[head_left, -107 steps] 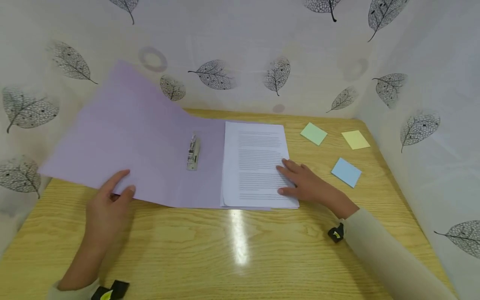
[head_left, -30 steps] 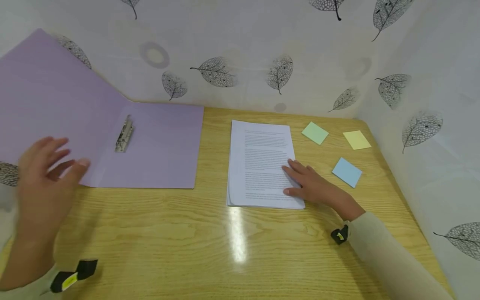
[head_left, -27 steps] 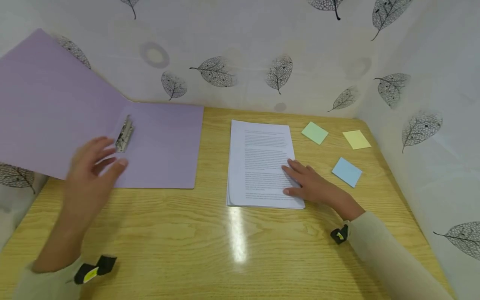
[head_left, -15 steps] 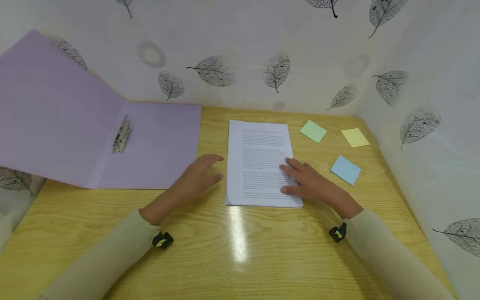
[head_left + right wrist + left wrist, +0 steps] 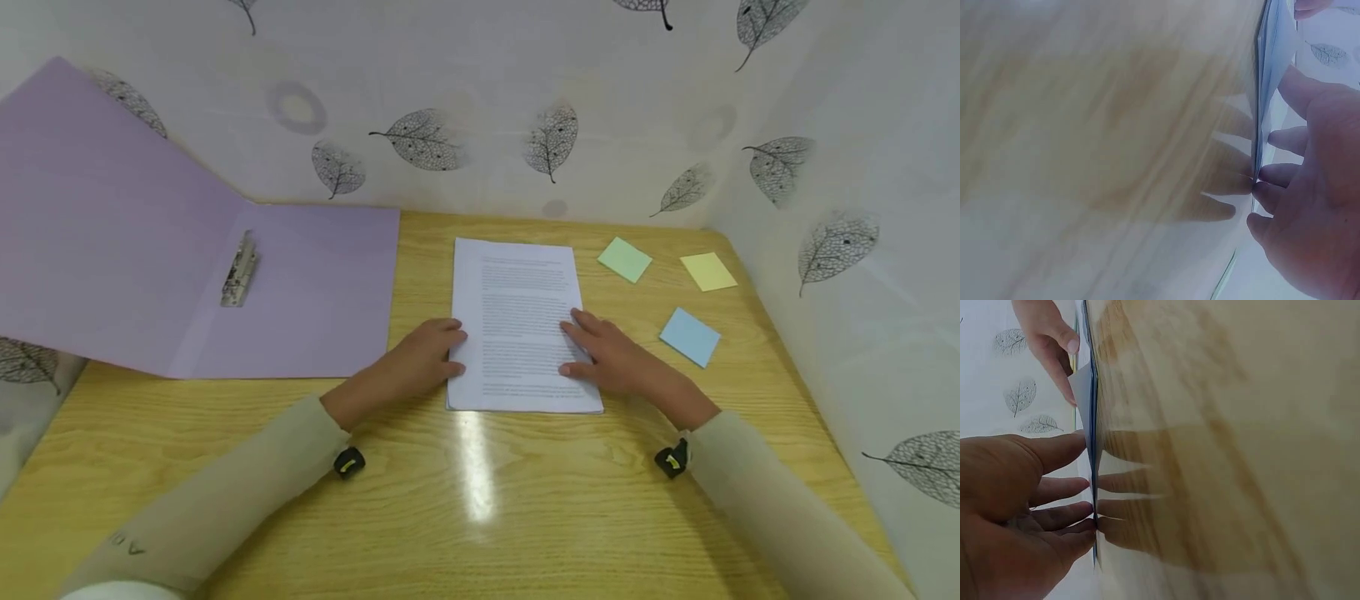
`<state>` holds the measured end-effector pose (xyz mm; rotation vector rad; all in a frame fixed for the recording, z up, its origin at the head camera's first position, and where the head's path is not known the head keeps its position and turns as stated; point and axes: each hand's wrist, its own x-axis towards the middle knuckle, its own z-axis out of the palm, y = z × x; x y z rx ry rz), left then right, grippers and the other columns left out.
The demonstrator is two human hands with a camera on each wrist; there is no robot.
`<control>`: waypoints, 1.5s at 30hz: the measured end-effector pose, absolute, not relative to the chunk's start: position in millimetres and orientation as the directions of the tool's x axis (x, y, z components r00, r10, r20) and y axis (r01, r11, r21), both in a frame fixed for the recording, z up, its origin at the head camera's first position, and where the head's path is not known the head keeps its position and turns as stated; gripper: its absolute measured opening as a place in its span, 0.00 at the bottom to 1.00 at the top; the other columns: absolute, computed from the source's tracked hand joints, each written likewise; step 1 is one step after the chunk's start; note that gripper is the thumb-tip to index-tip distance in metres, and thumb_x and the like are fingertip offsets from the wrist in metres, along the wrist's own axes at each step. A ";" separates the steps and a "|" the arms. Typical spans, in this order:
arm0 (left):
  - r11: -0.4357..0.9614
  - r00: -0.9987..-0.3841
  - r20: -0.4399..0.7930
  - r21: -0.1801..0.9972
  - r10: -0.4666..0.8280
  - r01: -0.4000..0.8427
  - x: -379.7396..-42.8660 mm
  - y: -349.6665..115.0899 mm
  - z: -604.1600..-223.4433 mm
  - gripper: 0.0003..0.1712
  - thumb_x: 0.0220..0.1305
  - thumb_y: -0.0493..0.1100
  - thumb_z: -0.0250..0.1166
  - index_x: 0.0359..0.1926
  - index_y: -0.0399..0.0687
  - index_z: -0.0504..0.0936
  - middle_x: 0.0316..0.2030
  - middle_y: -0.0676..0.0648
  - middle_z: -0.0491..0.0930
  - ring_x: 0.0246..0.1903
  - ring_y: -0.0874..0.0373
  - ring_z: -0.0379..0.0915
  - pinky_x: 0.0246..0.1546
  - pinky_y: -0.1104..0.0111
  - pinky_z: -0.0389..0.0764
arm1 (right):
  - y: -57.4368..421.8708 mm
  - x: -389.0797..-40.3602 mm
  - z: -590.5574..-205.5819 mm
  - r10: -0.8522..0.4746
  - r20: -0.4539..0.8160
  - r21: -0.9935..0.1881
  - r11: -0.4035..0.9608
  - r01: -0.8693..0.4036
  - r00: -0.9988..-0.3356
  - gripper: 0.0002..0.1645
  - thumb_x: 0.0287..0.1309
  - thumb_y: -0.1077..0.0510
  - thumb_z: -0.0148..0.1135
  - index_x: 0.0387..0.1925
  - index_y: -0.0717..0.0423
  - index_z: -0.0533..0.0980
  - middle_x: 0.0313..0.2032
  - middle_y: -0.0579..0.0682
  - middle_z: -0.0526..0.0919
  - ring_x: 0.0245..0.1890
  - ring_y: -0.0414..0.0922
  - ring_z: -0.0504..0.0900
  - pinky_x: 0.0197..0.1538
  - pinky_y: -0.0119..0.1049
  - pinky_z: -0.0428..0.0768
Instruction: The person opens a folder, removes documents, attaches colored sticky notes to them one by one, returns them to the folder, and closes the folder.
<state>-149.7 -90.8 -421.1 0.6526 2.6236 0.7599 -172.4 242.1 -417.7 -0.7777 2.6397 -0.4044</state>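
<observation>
A stack of printed paper sheets lies on the wooden table in the head view. My left hand is at its left edge, thumb and fingertips touching the margin. On the opposite side, my right hand rests its fingers on the right edge. Both wrist views show the thumbs on the top sheet and the other fingertips at the stack's edge. Left of the stack, a purple folder lies spread, its left cover tilted up against the wall. A metal clip mechanism sits near its spine.
Green sticky notes, yellow sticky notes and blue sticky notes lie right of the papers. A leaf-patterned curtain borders the back and sides of the wooden table.
The folder was drawn out from under the papers to the left and released. My left hand then came right to the stack's left edge. My right hand stayed on the papers.
</observation>
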 end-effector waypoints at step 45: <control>0.747 -0.821 -0.208 0.571 0.532 0.340 -111.7 -108.5 -414.5 0.46 0.63 0.48 0.72 0.73 0.31 0.62 0.77 0.33 0.50 0.77 0.39 0.46 0.75 0.49 0.56 | 227.5 -160.8 -413.4 -0.570 -0.252 -0.353 0.806 -0.474 -0.782 0.46 0.69 0.42 0.61 0.77 0.59 0.56 0.79 0.64 0.46 0.78 0.63 0.49 0.77 0.61 0.51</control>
